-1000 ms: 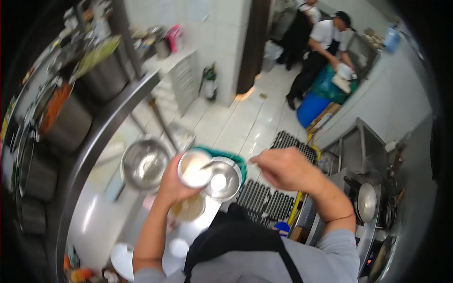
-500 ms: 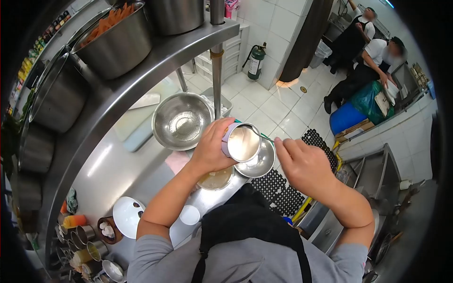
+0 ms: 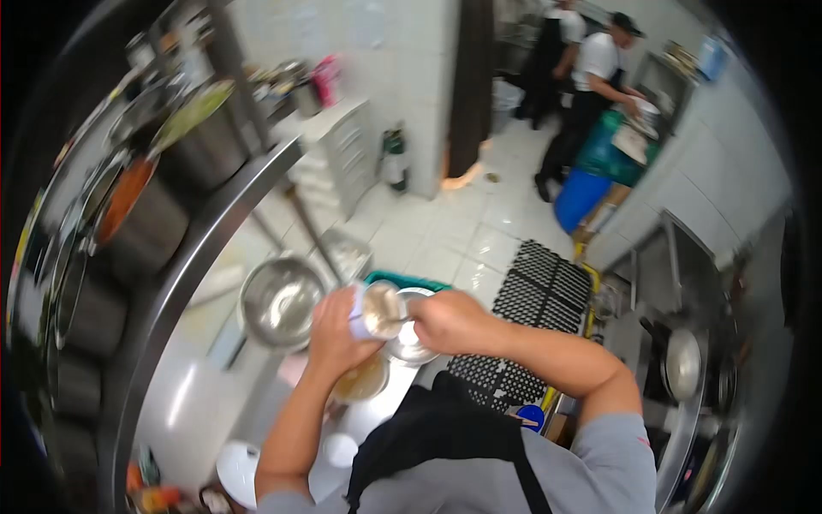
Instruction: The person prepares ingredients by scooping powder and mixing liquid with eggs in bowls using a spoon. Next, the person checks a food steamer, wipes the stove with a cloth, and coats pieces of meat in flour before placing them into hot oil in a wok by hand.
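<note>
Pale container (image 3: 357, 318) sits clamped in my left hand (image 3: 332, 332), mouth toward right hand (image 3: 454, 324); right fingers close on utensil (image 3: 402, 320), reaching across mouth.

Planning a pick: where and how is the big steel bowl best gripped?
Probably the near rim, from above on the wearer's side, thumb inside, fingers outside. The steel bowl sits open side up, its round rim exposed there; the metal post crowds the far right side.
</note>
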### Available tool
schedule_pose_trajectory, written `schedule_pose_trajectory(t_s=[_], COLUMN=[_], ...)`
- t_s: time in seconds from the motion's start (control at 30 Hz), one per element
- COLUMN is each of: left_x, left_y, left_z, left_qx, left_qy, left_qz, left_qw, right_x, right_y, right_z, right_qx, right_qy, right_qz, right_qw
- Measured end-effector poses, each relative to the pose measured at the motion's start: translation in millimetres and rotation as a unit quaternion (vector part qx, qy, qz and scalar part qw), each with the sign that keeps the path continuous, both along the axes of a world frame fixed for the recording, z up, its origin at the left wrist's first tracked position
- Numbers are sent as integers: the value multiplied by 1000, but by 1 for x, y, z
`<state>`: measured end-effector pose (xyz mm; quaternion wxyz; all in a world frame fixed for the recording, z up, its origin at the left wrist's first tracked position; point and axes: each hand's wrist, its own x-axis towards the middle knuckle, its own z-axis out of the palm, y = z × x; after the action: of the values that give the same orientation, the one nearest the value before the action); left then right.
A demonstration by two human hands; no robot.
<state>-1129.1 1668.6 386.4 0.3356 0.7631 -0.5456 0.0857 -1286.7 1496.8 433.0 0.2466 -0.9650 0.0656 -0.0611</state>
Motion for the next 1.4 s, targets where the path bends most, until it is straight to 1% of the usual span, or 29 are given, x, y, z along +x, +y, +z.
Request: schedule_pose_trajectory(t_s=[0.03,0.07,0.1,0.13,0.17,0.23,0.27,0.33,0.4,0.43,0.47,0.5,0.53,0.57,0.6,0.63,0.7,0.73,0.83,0.9,0.97,1.0,1.07,1.1,1.17,1.2,1.3,1.4], left_x=[-2,-4,-7,-12,-13,-8,-9,-8,-7,-7,-6,-6,-6,-6,-6,-7,-8,-9,-9,-10,-10,-10,-11,-11,-11,-11,-13,-14], left_y=[-2,-3,-8,-13,-12,-2,1,-2,-2,0,0,2,2,3,4,4,5,5,6,5,4,4,3,3,3,2,1,-1], left_z=[-2,-2,0,-1,0,0,0,-10,-8,-9,-13,-17,-16,-14,-12,-11,-10,-12,-13,-10,-11,-13,-14,-14,-13,-13,-12,-13], left_qx=[2,14,27,14,17,25,12,-5,19,23,9,-5,-5,-6,-4,-7,-9,-9,-9,-4,-1,3,6,12,29,46,38,48], left_qy=[6,26,47,42,53,63,70,78,97,107,112,113,116,118,120,126,130,129,126,133,132,133,136,138,139,141,135,121], left_qz=[-8,-6,-1,-31,-22,13,8,-2,5,14,15,16,19,17,37,28,18,14,4,6,2,2,4,7,14,16,17,5], left_qw=[1000,1000,999,999,998,998,997,997,995,994,994,993,993,993,992,992,991,991,992,991,991,991,991,990,990,989,990,991], right_x=[-1,-4,-7,-11,-15,-15,-14,-23,-26,-29,-32,-32,-33,-33,-34,-33,-35,-36,-38,-40,-42,-45,-46,-46,-48,-48,-50,-52], right_y=[-2,-9,-9,-11,-15,-22,-21,-31,-43,-44,-40,-39,-36,-33,-30,-28,-27,-26,-21,-23,-21,-19,-11,-10,-8,-9,-5,-4], right_z=[-1,-9,-4,1,10,-4,-4,-2,-22,-17,-3,-8,-2,1,5,5,4,3,11,4,-4,-5,1,2,4,2,-7,-18], right_qx=[34,65,85,119,130,146,149,192,188,193,267,269,244,245,245,248,272,276,265,248,181,180,114,113,68,58,19,55], right_qy=[31,17,3,-1,22,6,6,47,-33,-41,-10,-13,-24,0,9,15,30,17,19,17,-60,-59,-62,-62,-78,-96,-117,-83], right_qz=[-23,-17,-36,-32,-37,-36,-24,-57,-27,-13,-32,-38,-42,-69,-83,-70,-106,-105,-115,-115,-89,-90,-114,-111,-127,-129,-120,-139], right_qw=[999,998,996,992,991,989,988,979,981,980,963,962,968,967,966,966,956,955,957,962,978,978,985,986,986,985,986,985])
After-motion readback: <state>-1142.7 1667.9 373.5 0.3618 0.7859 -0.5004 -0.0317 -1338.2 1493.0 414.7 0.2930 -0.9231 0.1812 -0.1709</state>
